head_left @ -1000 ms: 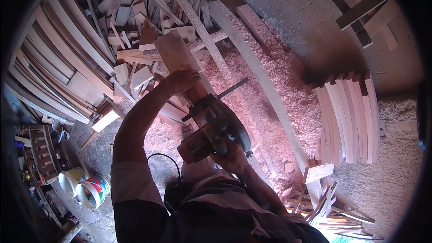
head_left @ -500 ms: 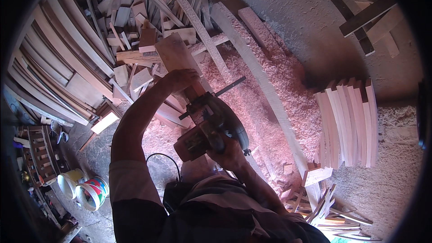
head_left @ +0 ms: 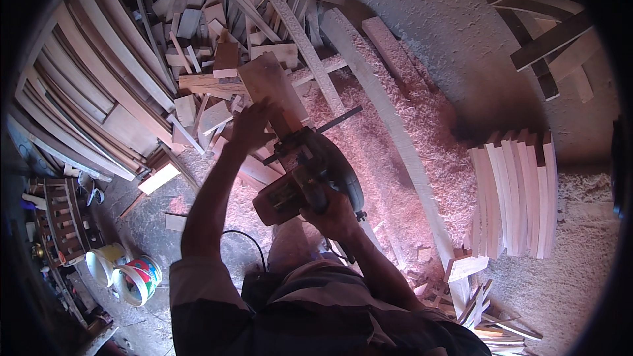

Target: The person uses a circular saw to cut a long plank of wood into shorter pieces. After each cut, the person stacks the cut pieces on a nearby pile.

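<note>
My right hand [head_left: 331, 216] is wrapped round the rear handle of a dark circular saw [head_left: 337, 170]. A thin metal bar sticks out crosswise at the saw's front. The saw rests over the near part of a wooden board [head_left: 269, 79], whose far part reaches out beyond it. The blade is hidden from above. Close to the board's left edge, just ahead of the saw, my left hand [head_left: 252, 128] is open with its fingers apart. Whether its fingertips touch the board I cannot tell. A black cord [head_left: 254, 240] curves beside my body.
Offcuts [head_left: 191, 23] lie heaped at the far left, beside long curved planks [head_left: 109, 46]. Pinkish shavings [head_left: 379, 178] cover the ground, with a long curved timber [head_left: 395, 132] across them. Curved pieces [head_left: 514, 198] stand in a row at right. Two buckets [head_left: 136, 282] stand at left.
My left hand has come off the board's top and moved to its left side, its fingers spreading. My right hand stays on the saw. The view has shifted slightly.
</note>
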### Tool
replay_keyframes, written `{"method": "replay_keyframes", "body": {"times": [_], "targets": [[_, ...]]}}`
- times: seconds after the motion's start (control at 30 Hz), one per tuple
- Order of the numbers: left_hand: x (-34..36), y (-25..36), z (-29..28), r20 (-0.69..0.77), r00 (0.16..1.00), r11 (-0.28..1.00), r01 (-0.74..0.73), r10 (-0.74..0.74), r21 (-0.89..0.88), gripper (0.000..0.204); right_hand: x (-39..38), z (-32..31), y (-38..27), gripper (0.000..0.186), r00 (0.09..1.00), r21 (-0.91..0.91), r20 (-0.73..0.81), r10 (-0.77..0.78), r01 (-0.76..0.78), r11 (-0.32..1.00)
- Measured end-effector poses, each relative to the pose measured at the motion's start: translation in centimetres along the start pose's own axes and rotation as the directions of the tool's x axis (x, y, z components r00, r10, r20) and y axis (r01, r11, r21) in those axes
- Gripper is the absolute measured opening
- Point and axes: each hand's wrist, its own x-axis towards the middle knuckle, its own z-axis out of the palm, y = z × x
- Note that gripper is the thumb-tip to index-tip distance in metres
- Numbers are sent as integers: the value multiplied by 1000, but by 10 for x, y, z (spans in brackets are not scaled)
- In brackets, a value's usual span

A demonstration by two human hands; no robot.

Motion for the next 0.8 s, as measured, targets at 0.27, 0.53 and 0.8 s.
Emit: {"method": "replay_keyframes", "body": {"times": [0.27, 0.53, 0.8], "targets": [[-190, 107, 0, 345, 557, -78, 447, -756, -891, 51, 20, 1, -7, 59, 1000, -10, 12, -20, 20, 1000], [-155, 143, 1, 243, 705, -383, -44, -667, -923, 40, 40, 5, -17, 56, 1000, -2, 17, -24, 24, 1000], [-146, 122, 11, 136, 724, -320, -123, -676, -939, 40, 59, 7, -30, 54, 1000, -18, 18, 8, -8, 1000]]}}
